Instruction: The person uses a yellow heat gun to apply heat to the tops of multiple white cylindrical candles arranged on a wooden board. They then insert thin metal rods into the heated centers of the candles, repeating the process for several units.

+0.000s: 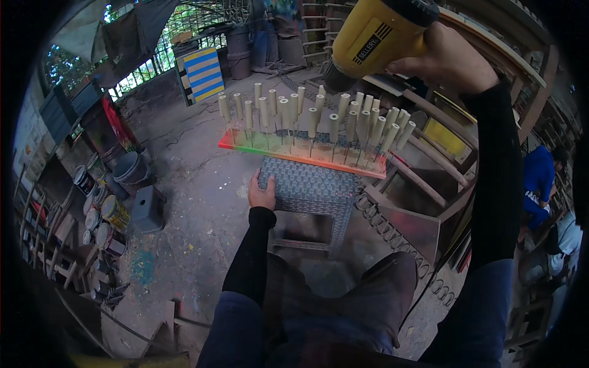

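There are about thirty pale cylinders point(313, 124), one painted board point(297, 152), one woven stool point(307, 181), one heat gun point(374, 44) and one striped panel point(204, 73).

Pale-lettered black label point(373, 48) on yellow heat gun point(368, 32)

Worn grey floor point(190, 202), teal-stained; daylit lattice opening point(138, 73), 10 o'clock; small grey stool point(147, 210), 9 o'clock; wooden frames point(541, 92), 2 o'clock.

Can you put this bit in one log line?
left hand: touching grey woven stool | right hand: holding yellow heat gun | nozzle: near pale cylinders | orange-green board: under cylinders, across stool
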Demonstrator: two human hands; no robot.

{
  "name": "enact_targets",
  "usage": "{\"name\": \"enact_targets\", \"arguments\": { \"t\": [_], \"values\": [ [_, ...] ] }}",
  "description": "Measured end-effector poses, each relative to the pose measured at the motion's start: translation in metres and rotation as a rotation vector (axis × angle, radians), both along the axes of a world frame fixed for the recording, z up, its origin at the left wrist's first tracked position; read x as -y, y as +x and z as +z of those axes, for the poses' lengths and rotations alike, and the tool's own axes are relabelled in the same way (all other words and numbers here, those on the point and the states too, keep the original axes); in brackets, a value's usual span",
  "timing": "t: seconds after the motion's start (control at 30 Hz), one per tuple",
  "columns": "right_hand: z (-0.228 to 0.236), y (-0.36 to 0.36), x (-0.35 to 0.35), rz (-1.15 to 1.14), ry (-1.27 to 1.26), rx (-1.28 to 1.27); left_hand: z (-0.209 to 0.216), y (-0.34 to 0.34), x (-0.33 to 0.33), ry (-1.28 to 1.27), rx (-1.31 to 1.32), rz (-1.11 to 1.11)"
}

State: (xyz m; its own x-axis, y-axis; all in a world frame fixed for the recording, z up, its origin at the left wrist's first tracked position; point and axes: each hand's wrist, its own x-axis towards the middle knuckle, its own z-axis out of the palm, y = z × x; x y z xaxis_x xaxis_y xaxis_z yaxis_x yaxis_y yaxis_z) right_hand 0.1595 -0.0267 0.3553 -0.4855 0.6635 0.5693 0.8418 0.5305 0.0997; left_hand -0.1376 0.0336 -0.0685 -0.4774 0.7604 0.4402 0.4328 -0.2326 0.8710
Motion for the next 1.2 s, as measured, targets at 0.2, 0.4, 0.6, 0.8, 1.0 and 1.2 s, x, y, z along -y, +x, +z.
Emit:
{"name": "enact_targets", "arguments": {
  "t": [0.2,0.4,0.6,0.8,1.0,1.2],
  "values": [
    [0.009,0.028,0.017,-0.17,-0.114,-0.087,-0.005,-0.005,-0.001,0.011,-0.007,-0.019],
    [0.014,0.057,0.013,-0.304,-0.265,-0.128,0.002,-0.001,0.004,-0.026,-0.012,-0.008],
    [0.004,0.082,0.006,-0.272,-0.289,-0.289,0.004,0.001,0.006,0.014,-0.013,0.001],
    [-0.005,0.101,0.003,-0.237,-0.243,-0.268,0.003,0.0,0.005,0.004,-0.057,0.012],
    [-0.003,0.104,0.01,-0.222,-0.238,-0.239,0.002,-0.001,0.004,0.007,-0.048,0.012],
    [-0.01,0.115,0.019,-0.224,-0.22,-0.252,0.005,0.001,0.005,-0.07,-0.042,-0.028]
  ]
}}
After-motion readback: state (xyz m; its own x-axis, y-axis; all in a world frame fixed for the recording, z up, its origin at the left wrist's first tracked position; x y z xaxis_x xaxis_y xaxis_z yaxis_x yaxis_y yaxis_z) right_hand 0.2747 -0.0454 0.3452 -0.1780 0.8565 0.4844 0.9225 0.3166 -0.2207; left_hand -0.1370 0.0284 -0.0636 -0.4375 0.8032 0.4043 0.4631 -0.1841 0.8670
